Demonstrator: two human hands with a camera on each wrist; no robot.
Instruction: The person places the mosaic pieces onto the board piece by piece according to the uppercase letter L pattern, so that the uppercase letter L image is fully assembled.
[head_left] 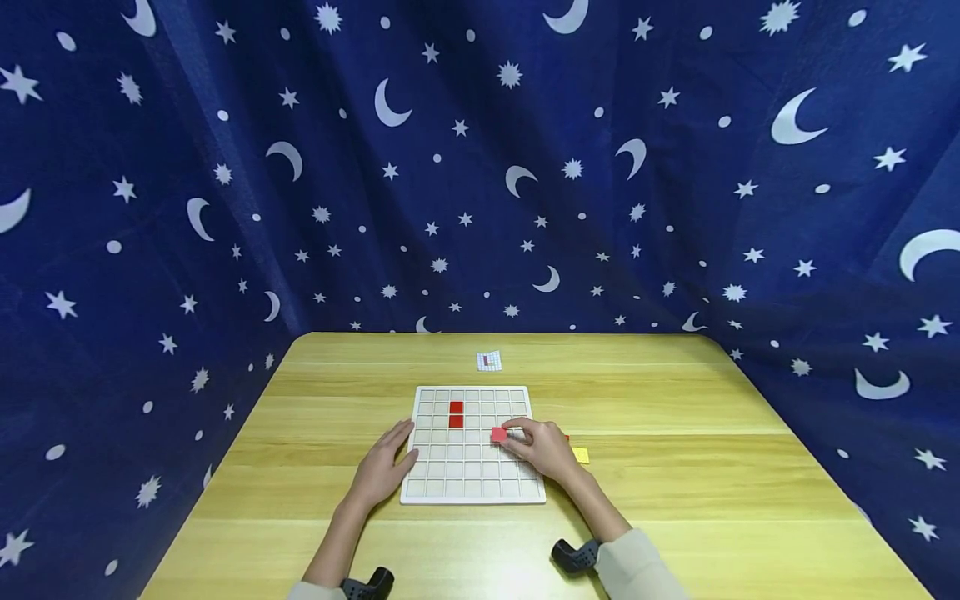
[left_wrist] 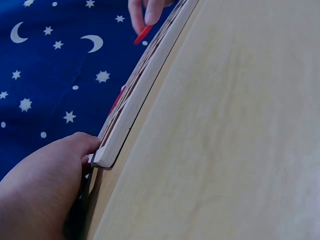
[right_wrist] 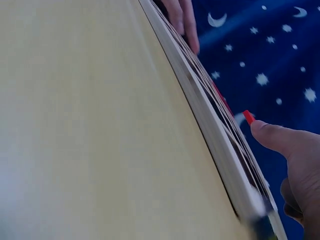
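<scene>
A white board (head_left: 474, 499) with a grid of square cells lies on the table. Two red square tiles (head_left: 456, 414) fill neighbouring cells, one directly below the other, in its upper left part. My right hand (head_left: 546, 450) pinches another red tile (head_left: 498, 434) by its edge, between thumb and fingers, over the right half of the board. The right wrist view has this tile (right_wrist: 249, 117) at the thumb tip, apart from the grid. Along the board's left edge rests my left hand (head_left: 381, 468), its fingers extended and its thumb (left_wrist: 82, 144) touching the corner area.
To the right of the board lie a yellow tile (head_left: 581, 455) and a red piece (head_left: 567, 437), the latter mostly hidden behind my right hand. A small card (head_left: 489, 361) with a printed grid lies beyond the board. A dark blue curtain (head_left: 480, 208) surrounds the wooden table (head_left: 337, 367).
</scene>
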